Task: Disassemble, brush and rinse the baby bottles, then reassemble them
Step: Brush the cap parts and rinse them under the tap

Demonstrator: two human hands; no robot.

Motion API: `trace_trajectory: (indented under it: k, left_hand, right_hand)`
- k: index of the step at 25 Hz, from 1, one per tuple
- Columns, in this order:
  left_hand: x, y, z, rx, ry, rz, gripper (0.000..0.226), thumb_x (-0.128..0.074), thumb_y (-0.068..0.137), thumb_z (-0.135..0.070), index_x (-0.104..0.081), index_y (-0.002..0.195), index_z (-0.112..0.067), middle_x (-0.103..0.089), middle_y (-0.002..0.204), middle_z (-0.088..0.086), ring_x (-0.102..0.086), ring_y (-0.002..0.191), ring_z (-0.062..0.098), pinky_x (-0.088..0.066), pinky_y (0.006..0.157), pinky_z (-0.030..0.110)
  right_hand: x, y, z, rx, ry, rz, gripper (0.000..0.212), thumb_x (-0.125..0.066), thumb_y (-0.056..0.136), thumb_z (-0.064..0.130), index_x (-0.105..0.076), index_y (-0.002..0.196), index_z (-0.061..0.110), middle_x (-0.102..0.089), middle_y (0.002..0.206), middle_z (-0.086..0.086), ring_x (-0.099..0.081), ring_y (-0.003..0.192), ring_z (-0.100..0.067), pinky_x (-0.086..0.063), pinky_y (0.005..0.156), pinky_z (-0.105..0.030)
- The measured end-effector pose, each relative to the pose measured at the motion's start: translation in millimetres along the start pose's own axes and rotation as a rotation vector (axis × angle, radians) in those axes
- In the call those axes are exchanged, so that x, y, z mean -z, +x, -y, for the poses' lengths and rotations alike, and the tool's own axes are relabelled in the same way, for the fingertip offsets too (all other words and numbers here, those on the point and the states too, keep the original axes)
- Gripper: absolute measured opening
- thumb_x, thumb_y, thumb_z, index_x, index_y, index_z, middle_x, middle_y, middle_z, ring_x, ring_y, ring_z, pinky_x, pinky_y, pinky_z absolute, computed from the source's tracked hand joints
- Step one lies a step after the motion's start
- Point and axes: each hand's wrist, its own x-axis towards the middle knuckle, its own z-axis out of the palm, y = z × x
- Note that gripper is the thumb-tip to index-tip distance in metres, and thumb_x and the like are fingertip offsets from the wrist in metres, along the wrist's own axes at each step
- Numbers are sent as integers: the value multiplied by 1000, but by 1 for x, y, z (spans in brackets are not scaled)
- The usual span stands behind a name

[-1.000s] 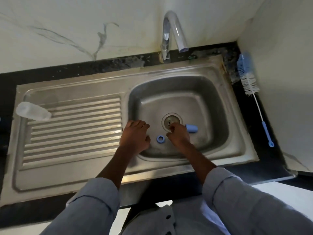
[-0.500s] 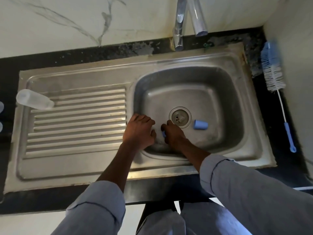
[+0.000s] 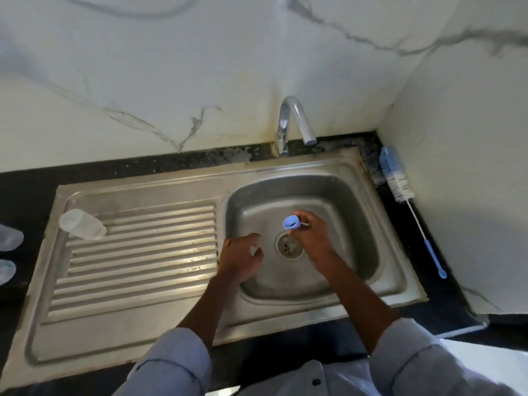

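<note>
The right hand (image 3: 313, 238) was raised over the basin of the steel sink (image 3: 357, 201), its fingers curled round a small blue cap (image 3: 291, 223) whose open mouth faced up and to the left. Something pale and thin stuck out beside the cap between the fingers; what it was could not be made out. Directly below that hand lay the round drain (image 3: 289, 246), partly covered by the wrist.

The left hand (image 3: 240, 260) hovered just to the left of the drain, at the near-left edge of the basin, held nothing, and had its fingers spread and loosely bent. The two hands were near each other but apart.

Well to the left of the left hand, at the far-left corner of the ribbed draining board (image 3: 137, 252), a clear bottle body (image 3: 82, 224) lay on its side. Farther left still, at the picture's edge on the dark counter (image 3: 28, 192), two pale, blurred objects (image 3: 8, 252) sat, too cut off to name.

To the right of the right hand, beyond the sink's rim, a bottle brush (image 3: 408, 207) with white and blue bristles and a blue handle tip lay along the counter against the wall. Beyond both hands the tap (image 3: 295, 121) arched over the basin's back edge, no water visible from it. Grey-blue sleeves (image 3: 177, 364) covered both forearms near the bottom.
</note>
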Motion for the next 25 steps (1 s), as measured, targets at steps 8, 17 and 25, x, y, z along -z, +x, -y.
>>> trace_trajectory:
  k: [8,17,25]
  left_hand:
    - [49,103,-105,152,-592,-237,20,-66,97,-25,-66,112,-12,-71,103,2,-66,97,24,-43,79,27]
    - [79,209,-143,209,-386,-169,67,-77,83,-52,-44,120,-6,-62,110,9,-61,96,29,-53,83,41]
    - [62,210,-108,549,-1124,6,20,-63,102,-31,-64,95,-12,-67,81,15,-64,67,27,-48,58,28]
  right_hand:
    - [30,35,57,101,154,-82,48,-75,81,-12,-68,124,8,-75,113,-7,-72,97,-14,-57,82,-21]
    - [30,82,82,178,197,-62,48,-76,76,-18,-66,119,1,-74,113,-15,-70,99,-21,-58,83,-25]
    - [14,80,79,-45,655,188,36,-58,99,-3,-65,123,23,-69,125,-8,-67,112,-25,-57,96,-43]
